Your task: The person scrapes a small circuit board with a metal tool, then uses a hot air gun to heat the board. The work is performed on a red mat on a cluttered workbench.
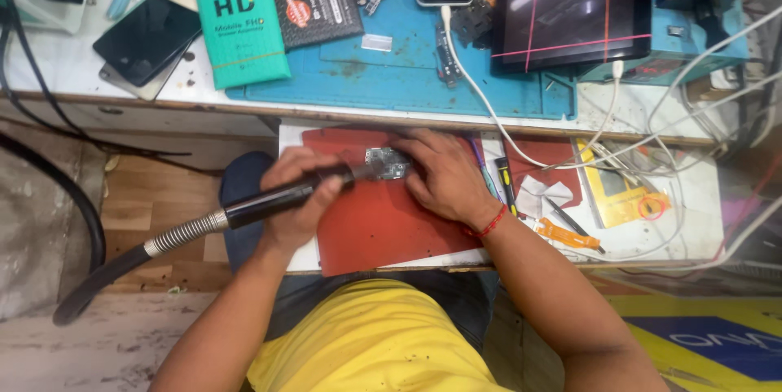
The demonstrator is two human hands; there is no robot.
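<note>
My left hand [300, 196] grips a black hot-air wand [269, 199] with a ribbed metal hose trailing to the lower left; its nozzle points right at a small circuit board [387, 164]. The board lies near the top of a red mat [383, 225] on a pull-out shelf. My right hand [444, 176] rests palm-down on the mat with its fingers pressed against the right side of the board. A red thread is around that wrist.
Right of the mat lie a black-and-yellow screwdriver [505, 184], tweezers, an orange pry tool [566, 235], paper scraps and a yellow card [619, 192]. The upper bench has a blue mat [407, 74], green box [238, 17], phones [147, 37], a tablet [570, 5] and white cables.
</note>
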